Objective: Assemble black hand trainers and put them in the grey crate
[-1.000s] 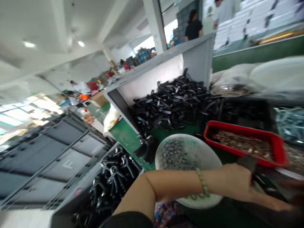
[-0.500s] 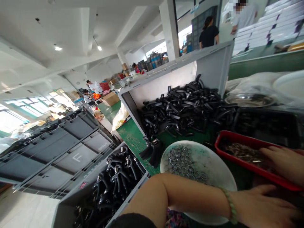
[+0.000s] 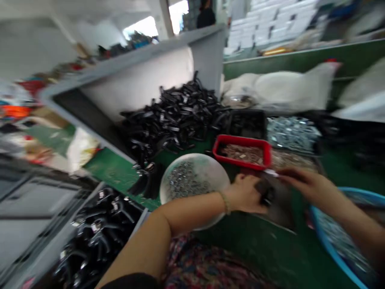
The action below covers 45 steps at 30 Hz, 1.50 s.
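My left hand [image 3: 245,193], with a beaded bracelet at the wrist, is closed around a dark handle-like part [image 3: 265,191], blurred by motion. Opposite it, the fingers of my right hand [image 3: 303,182] are pinched at a small bright piece [image 3: 271,173], too blurred to name. Both hands are above a dark flat plate [image 3: 281,208] on the green table. Beside my left forearm is a white round dish [image 3: 216,170] with metal rings [image 3: 186,180]. Just beyond the hands sits a red tray [image 3: 240,163] of small metal pins [image 3: 243,153].
A tipped grey crate [image 3: 207,56] spills black handles [image 3: 180,112]. A lower crate at left holds black parts with metal fittings [image 3: 99,228]. Silvery pieces [image 3: 293,132] fill a tray at the back; a blue basin [image 3: 323,237] stands at right. White sacks [image 3: 285,88] lie behind.
The view has swung right and down. My right hand has left the red tray and come toward my left hand, which now shows a dark part in its grasp.
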{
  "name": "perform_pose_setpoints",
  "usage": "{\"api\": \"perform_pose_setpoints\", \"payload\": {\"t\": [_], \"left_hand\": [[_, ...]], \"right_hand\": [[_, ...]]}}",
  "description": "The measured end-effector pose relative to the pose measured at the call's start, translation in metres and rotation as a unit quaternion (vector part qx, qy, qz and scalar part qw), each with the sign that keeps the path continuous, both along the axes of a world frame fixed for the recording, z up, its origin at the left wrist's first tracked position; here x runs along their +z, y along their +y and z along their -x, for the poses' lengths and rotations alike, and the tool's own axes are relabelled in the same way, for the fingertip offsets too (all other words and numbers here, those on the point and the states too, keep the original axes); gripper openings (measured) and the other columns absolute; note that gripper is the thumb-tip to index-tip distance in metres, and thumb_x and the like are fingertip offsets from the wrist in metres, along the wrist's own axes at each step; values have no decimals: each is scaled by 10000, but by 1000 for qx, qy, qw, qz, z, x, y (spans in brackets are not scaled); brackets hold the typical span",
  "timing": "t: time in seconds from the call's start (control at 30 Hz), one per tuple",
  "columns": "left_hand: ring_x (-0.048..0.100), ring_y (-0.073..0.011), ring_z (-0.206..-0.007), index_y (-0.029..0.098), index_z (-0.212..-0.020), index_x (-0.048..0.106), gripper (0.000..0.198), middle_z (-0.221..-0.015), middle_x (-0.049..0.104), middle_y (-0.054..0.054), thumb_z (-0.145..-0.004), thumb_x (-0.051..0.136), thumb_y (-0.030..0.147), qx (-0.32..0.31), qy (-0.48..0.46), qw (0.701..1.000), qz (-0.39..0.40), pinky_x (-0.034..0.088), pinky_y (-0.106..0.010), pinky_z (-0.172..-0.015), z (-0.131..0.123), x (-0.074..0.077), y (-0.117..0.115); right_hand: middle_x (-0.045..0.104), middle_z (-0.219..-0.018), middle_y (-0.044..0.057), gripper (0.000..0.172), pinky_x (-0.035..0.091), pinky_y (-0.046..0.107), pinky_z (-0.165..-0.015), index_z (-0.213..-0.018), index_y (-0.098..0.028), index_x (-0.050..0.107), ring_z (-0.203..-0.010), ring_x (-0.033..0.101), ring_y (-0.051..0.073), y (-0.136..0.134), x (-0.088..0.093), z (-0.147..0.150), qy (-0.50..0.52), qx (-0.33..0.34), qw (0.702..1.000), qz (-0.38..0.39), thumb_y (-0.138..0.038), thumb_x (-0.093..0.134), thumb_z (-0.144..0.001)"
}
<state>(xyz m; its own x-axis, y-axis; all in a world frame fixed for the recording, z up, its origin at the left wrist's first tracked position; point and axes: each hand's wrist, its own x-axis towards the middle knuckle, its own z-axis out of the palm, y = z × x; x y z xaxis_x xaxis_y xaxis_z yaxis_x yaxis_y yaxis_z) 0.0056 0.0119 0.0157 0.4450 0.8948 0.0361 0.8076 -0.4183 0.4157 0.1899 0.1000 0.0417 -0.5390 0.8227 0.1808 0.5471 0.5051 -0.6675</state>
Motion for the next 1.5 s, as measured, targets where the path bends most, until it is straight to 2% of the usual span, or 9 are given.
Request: {"api": "perform_pose_setpoints", "payload": {"t": [0.1,0.33,0.83,0.93,1.0,1.1,1.23,1.37,1.5], "left_hand": [[469,-333,-1144,154,-1262,467,626,-1215,549,-172,-691,642,338,23,-65,997,-19,309,-517,-967,3,-14,2],[438,-279,-1174,172,-1266,441,572,-1251,519,-133,-726,590,293,16,-23,999,-32,275,-454,-1007,-3,-23,4],[483,-281,-1116,146,-1225,447,538,-1163,564,-140,-719,581,269,24,-21,997,-72,299,-437,-974,-4,-24,3],[498,-284,-1085,151,-1216,450,541,-1139,574,-133,-705,586,266,25,-23,997,-74,304,-448,-963,-4,-27,5],[504,-285,-1070,150,-1219,446,551,-1125,579,-131,-703,590,277,21,-25,997,-73,305,-454,-962,-3,-29,6],[497,-291,-1084,144,-1214,448,552,-1132,577,-140,-703,597,290,20,-22,997,-76,301,-463,-970,-3,-30,7],[489,-294,-1112,155,-1138,503,468,-1130,581,-143,-706,603,303,20,-15,997,-75,299,-466,-981,-4,-29,6],[502,-279,-1111,145,-1140,501,485,-1112,591,-136,-695,616,301,30,-20,997,-74,307,-455,-984,-3,-28,5],[510,-268,-1105,144,-1166,493,506,-1130,590,-130,-698,619,287,25,-23,997,-75,310,-448,-980,-2,-28,5]], "right_hand": [[692,-750,55,174,483,294,-650,-816,-163,662,-699,643,177,-19,-3,-5,-80,-37,991,97,-278,541,-866],[660,-740,27,114,411,238,-618,-808,-162,628,-678,587,138,-31,-20,6,-119,-72,986,88,-219,547,-864],[633,-854,86,173,404,321,-730,-905,-145,615,-822,562,198,-51,-22,1,-295,24,938,-178,-213,457,-925],[628,-1026,123,277,412,361,-801,-1101,-143,563,-974,553,252,-59,-17,-46,-345,-129,914,-171,-337,489,-917],[613,-1066,163,351,421,403,-802,-1124,-112,535,-1012,545,307,-66,-16,-86,-406,-280,862,-118,-370,529,-886],[631,-1027,179,282,441,408,-781,-1087,-91,539,-996,577,324,-77,-16,-123,-461,-338,820,-11,-293,502,-893],[653,-1043,155,330,476,359,-708,-1226,-141,464,-888,650,271,-94,-5,-99,-371,-325,870,25,-287,336,-959],[681,-1053,93,369,500,331,-705,-1300,-223,407,-863,678,235,-112,26,-40,-201,-180,960,75,-346,280,-976],[660,-1137,100,386,501,329,-757,-1339,-222,374,-927,669,222,-115,43,-10,-147,-150,975,70,-315,284,-975]]}}
